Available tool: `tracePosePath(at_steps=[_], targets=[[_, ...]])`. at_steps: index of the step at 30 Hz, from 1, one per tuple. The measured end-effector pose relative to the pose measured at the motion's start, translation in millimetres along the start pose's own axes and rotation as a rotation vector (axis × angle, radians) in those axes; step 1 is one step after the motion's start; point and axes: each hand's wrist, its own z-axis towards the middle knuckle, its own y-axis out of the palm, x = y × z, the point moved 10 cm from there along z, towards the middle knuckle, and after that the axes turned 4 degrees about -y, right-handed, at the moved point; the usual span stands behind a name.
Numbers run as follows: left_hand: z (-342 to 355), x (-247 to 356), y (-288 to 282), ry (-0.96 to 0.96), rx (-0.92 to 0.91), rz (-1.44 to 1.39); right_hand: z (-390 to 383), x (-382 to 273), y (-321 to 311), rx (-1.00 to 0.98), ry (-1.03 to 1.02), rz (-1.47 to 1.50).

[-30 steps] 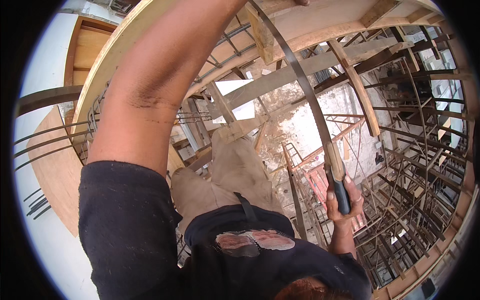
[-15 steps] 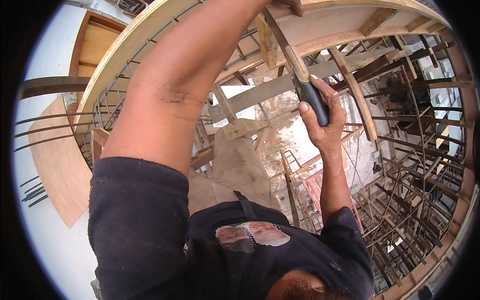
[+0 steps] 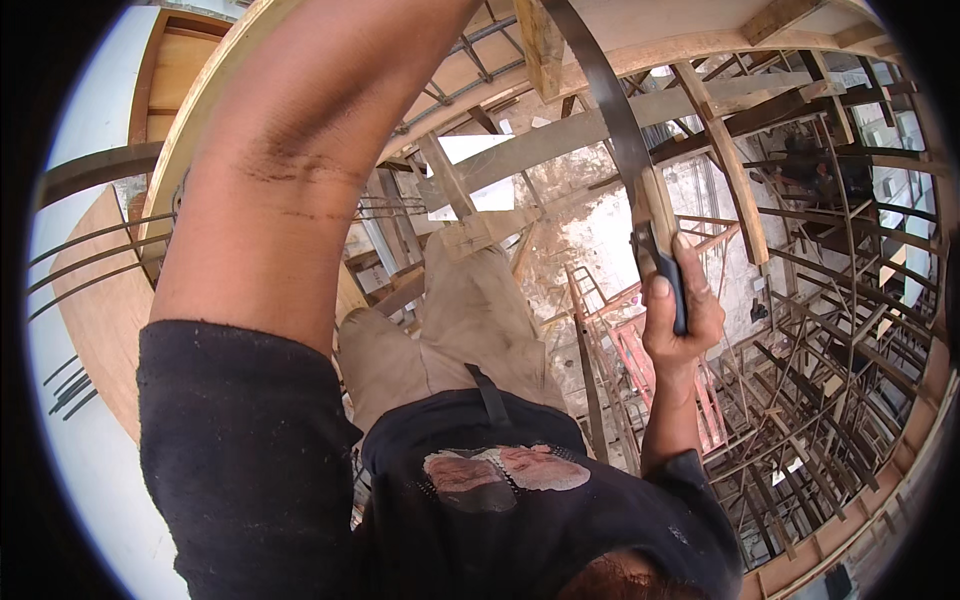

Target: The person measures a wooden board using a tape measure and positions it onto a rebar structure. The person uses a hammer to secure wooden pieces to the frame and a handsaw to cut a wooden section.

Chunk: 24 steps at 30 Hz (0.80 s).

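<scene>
My right hand [image 3: 684, 305] is closed around the dark grip of a handsaw [image 3: 612, 105], thumb on the near side. Its long dark blade rises from a wood-coloured section above the grip to the top edge of the picture. Close by the blade's upper end is a short wooden block [image 3: 540, 48] on the curved formwork [image 3: 670, 75]. My left arm [image 3: 290, 170] stretches up and out past the top edge, so the left hand is hidden from view.
Steel reinforcing bars [image 3: 470, 45] run along the formwork, and more bars [image 3: 100, 240] jut out at left. Timber props and beams [image 3: 735, 170] cross below on the right. A reddish metal frame [image 3: 650, 350] stands far down. A plywood sheet [image 3: 95, 300] lies at left.
My right hand has drawn the saw down and toward me, exposing more blade. The left fingers, seen earlier at the top edge, have gone out of view. The view has shifted slightly.
</scene>
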Motion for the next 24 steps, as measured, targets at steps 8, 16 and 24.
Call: tracePosePath(at_steps=[8, 16, 24], targets=[[-8.3, -8.1, -5.7, 0.01, 0.045, 0.005, -14.9, -7.2, -12.0, -0.106, -0.008, -0.063], [4.1, 8.8, 1.1, 0.07, -0.126, -0.088, 90.1, -17.3, 40.1, -0.002, -0.119, -0.062], [-0.1, 0.5, -10.7, 0.055, 0.181, 0.001, -49.4, -2.9, -36.0, -0.145, 0.01, -0.013]])
